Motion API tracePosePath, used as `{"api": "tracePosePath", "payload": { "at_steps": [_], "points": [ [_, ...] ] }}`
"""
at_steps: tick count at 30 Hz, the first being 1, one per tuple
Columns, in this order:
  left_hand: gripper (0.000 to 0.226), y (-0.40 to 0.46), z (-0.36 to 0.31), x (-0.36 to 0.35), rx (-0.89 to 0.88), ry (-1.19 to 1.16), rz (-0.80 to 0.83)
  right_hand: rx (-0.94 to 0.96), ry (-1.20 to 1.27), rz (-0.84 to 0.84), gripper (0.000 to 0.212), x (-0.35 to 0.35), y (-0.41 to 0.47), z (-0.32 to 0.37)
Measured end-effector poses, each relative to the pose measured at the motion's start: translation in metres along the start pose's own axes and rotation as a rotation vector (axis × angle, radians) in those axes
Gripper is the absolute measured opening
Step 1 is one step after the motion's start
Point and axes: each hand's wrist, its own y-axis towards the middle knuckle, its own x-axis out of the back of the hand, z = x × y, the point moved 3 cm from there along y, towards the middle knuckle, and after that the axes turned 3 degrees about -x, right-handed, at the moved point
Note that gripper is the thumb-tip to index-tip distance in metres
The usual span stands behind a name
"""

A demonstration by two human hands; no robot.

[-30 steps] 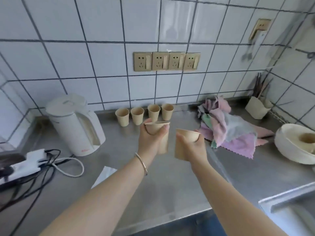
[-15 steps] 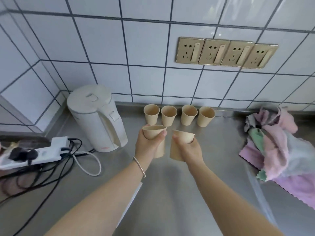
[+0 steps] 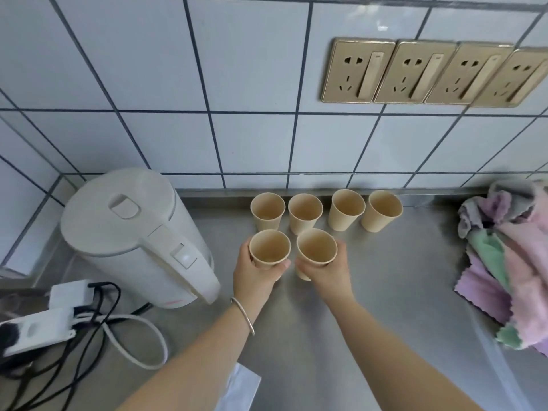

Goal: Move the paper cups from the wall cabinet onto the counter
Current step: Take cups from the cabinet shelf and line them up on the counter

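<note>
Both hands are wrapped round a paper cup each: left hand (image 3: 257, 277) clamped on the left cup (image 3: 269, 249), right hand (image 3: 327, 272) clamped on the right cup (image 3: 316, 250). Rims nearly touch, both upright, mouths up. They sit just in front of a row of four cups (image 3: 326, 211) standing along the back edge of the worktop (image 3: 385, 292), against the tiled wall (image 3: 237, 84). Can't tell if the held cups' bases are down on the steel yet or just above it.

Risks, as I judge it:
- Cups are thin paper w/ soft walls, so too hard a squeeze would dent a rim.
- Letting go before a base is flat would tip it into the back row, prob. knocking the two left ones.
- Kettle (image 3: 133, 235) stands near the left hand; a wide pull-back could clip its handle.

Cups look plain tan, tapered, empty inside, no lids. All six look the same size. Cloths (image 3: 510, 253) lie well apart at the right edge.
</note>
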Motion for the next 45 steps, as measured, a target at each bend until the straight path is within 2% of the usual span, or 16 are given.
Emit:
{"api": "tracePosePath", "payload": {
  "at_steps": [2, 16, 20, 25, 28, 33, 37, 41, 45],
  "points": [
    [0.07, 0.01, 0.007, -0.004, -0.02, 0.015, -0.02, 0.003, -0.033, 0.004, 0.072, -0.005, 0.006, -0.004],
    [0.075, 0.024, 0.027, -0.01, -0.071, 0.025, -0.089, 0.024, -0.161, -0.019, 0.072, -0.016, 0.026, -0.015],
    [0.082, 0.021, 0.029, -0.009, -0.094, -0.001, -0.057, -0.005, -0.208, 0.005, 0.073, -0.017, 0.025, -0.024],
    [0.102, 0.004, 0.029, -0.006, -0.027, 0.007, -0.078, -0.046, -0.427, -0.012, 0.074, -0.006, 0.009, -0.036],
    [0.104, -0.011, 0.026, -0.002, 0.02, 0.057, -0.127, -0.085, -0.443, 0.003, 0.072, 0.002, -0.003, -0.039],
    [0.098, -0.043, 0.0, 0.0, 0.054, 0.02, -0.221, -0.112, -0.393, 0.047, 0.059, 0.018, -0.027, -0.036],
    [0.087, -0.079, -0.019, -0.008, -0.003, 0.001, -0.209, -0.086, -0.327, 0.059, 0.056, 0.032, -0.053, -0.033],
    [0.061, -0.112, -0.03, -0.027, 0.023, -0.063, -0.061, -0.098, -0.213, 0.059, 0.054, 0.053, -0.083, -0.038],
    [0.05, -0.139, -0.039, -0.051, -0.004, -0.073, 0.13, -0.097, -0.093, -0.015, 0.051, 0.083, -0.111, -0.043]
  ]
}}
